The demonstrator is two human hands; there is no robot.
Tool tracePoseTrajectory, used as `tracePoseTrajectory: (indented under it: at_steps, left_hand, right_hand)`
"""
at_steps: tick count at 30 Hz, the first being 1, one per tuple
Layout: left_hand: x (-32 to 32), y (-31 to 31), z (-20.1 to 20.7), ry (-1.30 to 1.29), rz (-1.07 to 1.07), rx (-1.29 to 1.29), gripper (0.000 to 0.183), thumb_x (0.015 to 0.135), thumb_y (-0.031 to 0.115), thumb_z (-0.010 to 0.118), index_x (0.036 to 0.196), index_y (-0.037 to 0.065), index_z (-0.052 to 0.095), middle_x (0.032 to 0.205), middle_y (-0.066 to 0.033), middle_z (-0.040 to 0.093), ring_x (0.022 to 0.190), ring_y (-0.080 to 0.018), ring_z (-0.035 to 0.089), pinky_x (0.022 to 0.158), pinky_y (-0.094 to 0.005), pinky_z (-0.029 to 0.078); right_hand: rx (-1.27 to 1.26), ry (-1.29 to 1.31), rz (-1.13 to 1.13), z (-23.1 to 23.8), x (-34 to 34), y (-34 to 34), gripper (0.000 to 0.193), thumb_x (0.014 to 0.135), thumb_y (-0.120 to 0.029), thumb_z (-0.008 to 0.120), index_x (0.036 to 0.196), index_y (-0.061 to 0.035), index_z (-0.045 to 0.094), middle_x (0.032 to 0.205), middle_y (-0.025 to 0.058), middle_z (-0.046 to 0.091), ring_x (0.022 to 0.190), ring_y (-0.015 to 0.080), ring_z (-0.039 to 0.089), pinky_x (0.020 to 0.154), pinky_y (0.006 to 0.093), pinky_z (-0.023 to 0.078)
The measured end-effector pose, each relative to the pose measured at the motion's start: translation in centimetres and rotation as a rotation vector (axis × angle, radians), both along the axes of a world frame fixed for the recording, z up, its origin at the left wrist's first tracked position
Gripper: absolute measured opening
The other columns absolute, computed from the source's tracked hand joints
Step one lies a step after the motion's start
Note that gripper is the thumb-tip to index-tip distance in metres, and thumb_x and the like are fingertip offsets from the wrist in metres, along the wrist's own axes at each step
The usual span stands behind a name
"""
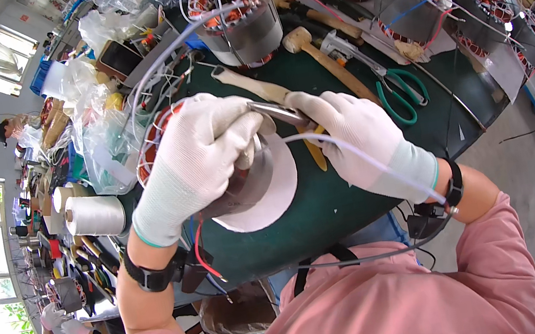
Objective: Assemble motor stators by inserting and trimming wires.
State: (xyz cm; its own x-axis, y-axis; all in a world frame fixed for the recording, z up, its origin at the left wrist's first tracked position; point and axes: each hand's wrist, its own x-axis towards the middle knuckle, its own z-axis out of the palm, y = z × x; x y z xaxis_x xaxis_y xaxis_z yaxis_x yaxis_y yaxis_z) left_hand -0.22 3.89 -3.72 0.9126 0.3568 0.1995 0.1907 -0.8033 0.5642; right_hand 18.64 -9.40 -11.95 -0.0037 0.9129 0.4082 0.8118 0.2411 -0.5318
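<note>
One tool (282,113) aslant, tip leftward

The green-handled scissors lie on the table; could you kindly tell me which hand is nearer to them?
Right. The gloved right hand is just below and left of the scissors in the picture; the left hand is farther left, beyond the right one.

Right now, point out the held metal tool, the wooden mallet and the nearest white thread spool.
Held metal tool (282,113), head view: exposed middle.
Wooden mallet (337,70), head view: handle.
Nearest white thread spool (96,215), head view: wound thread.
</note>
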Motion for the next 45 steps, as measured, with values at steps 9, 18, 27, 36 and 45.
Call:
tracePoseTrajectory:
  at_steps: [9, 18, 27, 36, 45]
  left_hand:
    - [-0.6, -0.1, -0.1, 0.018, -0.037, 0.055, 0.029, 0.097, 0.025, 0.053, 0.102, 0.002, 0.07, 0.076, -0.006, 0.066, 0.079, -0.0253, 0.058, 0.082, -0.0364, 0.046]
    - [-1.4, -0.3, 1.7, -0.096, 0.422, 0.694, 0.024, 0.093, 0.019, 0.063, 0.115, 0.009, 0.069, 0.11, -0.0115, 0.068, 0.099, -0.0314, 0.066, 0.086, -0.0379, 0.052]
    - [-1.5, 1.2, -0.5, -0.073, 0.332, 0.25, 0.017, 0.094, 0.012, 0.061, 0.104, 0.003, 0.071, 0.101, -0.0134, 0.068, 0.094, -0.0284, 0.066, 0.086, -0.0351, 0.05]
    - [-1.3, 2.1, -1.3, -0.247, 0.524, -0.32, 0.017, 0.093, 0.008, 0.065, 0.105, -0.002, 0.071, 0.087, -0.0026, 0.071, 0.07, -0.0056, 0.057, 0.065, -0.0207, 0.045]
    - [-0.8, 2.4, -0.4, -0.211, 0.534, -0.457, 0.019, 0.096, 0.012, 0.065, 0.107, -0.002, 0.07, 0.09, -0.0046, 0.073, 0.073, -0.0047, 0.059, 0.065, -0.0201, 0.046]
  right_hand:
    - [-0.141, 1.506, 0.103, -1.6, 5.9, 2.8, 0.025, 0.098, -0.017, 0.061, 0.116, 0.0003, 0.058, 0.082, 0.004, 0.06, 0.062, 0.0135, 0.059, 0.057, 0.028, 0.051]
    - [-0.172, 0.291, -0.395, -5.9, 13.8, -0.1, 0.043, 0.093, -0.021, 0.064, 0.13, -0.0008, 0.057, 0.105, 0.0199, 0.069, 0.097, 0.032, 0.069, 0.084, 0.0396, 0.055]
    - [-0.267, -0.087, -0.638, -5.6, 16.2, -0.9, 0.05, 0.092, -0.028, 0.063, 0.134, -0.003, 0.055, 0.124, 0.0242, 0.066, 0.115, 0.0405, 0.062, 0.098, 0.045, 0.049]
    - [-0.28, -0.581, -0.488, -6.2, 12.9, -2.6, 0.056, 0.089, -0.031, 0.066, 0.138, -0.0085, 0.05, 0.125, 0.0177, 0.059, 0.107, 0.0387, 0.062, 0.089, 0.0482, 0.051]
    - [-0.391, -0.245, -0.104, -4.7, 20.1, -0.1, 0.041, 0.093, -0.025, 0.065, 0.124, 0.0001, 0.058, 0.095, 0.0215, 0.067, 0.081, 0.035, 0.067, 0.077, 0.0419, 0.055]
